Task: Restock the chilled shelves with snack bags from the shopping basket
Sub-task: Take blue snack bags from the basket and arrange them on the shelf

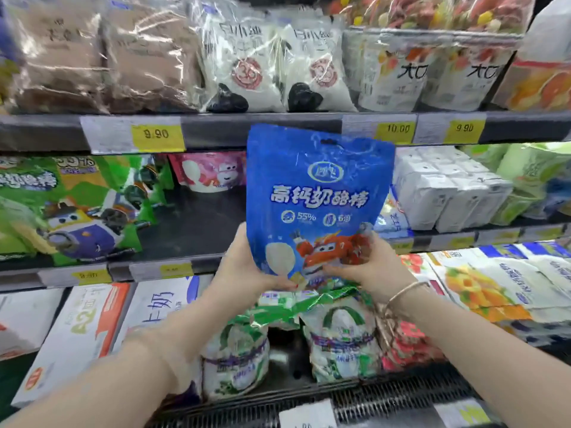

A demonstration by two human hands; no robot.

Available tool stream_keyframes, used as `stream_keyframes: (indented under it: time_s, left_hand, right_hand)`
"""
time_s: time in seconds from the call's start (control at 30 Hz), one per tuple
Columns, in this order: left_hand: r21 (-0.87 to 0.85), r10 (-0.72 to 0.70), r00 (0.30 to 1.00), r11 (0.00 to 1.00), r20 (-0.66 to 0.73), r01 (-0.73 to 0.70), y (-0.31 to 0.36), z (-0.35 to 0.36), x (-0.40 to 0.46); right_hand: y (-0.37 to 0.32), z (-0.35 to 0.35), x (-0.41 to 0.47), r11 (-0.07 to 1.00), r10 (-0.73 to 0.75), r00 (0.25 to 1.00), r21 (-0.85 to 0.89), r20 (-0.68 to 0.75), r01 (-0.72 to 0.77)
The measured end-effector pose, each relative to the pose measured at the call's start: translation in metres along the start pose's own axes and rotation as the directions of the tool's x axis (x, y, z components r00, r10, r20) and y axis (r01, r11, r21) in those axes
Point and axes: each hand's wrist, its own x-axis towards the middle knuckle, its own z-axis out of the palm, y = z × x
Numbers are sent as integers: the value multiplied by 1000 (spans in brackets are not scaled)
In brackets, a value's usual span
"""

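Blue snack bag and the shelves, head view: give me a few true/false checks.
1. Both hands hold the blue bag by its lower edge. True: left hand, right hand.
2. The blue bag hangs upside down. False: it is upright, print readable.
3. Green bags lie on the middle shelf, left of the blue bag. True.
4. The right wrist is bare. False: it wears a bracelet.
5. The price tag on the upper shelf rail reads 9.90. True.
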Motion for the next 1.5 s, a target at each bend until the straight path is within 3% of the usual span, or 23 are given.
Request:
stream_keyframes:
  time_s: [0.07,0.17,0.4,0.57,0.73,0.87,0.93,1.03,1.13,1.2,1.3,1.5]
  left_hand:
    - [2,40,996,999,-75,-39,-5,9,21]
    - [46,94,982,995,-165,-88,-7,18,48]
    - [127,128,965,987,-230,-101,-17,26,92]
    - [197,37,995,980,-94,-18,-37,23,96]
    - [129,-40,999,991,-6,41,-42,20,100]
    - [-26,-50,992,998,113,53,-29,17,94]
    - [-113,20,998,994,65,-13,-20,15,90]
    - [-245,87,995,965,-51,-97,-5,12,89]
    - [-329,54,989,939,-140,-98,3,16,90]
    - [-341,15,980,936,-196,-82,4,20,92]
    - [-341,-73,968,940,-238,-13,5,22,98]
    - [-290,-229,933,946,-277,146,18,16,117]
  right_hand:
    - [0,-10,16,999,-30,999,35,33,29]
    - [-4,-22,42,995,-93,995,-39,-36,92]
    - [2,-35,89,960,-185,979,-229,-83,162]
    - [27,-38,105,842,-138,990,-530,-29,101]
    - [34,-35,115,822,-133,991,-560,-16,101]
    - [36,-39,114,769,-105,994,-632,23,96]
    - [35,-41,107,837,-104,994,-535,46,112]
    - [25,-40,86,982,-169,982,-72,87,175]
    - [13,-34,75,930,-289,957,228,-32,289]
    - [5,-28,77,886,-263,946,342,-189,315]
    - [-5,-20,86,899,-112,959,385,-259,209]
    - [-26,-18,107,986,-59,924,120,-378,112]
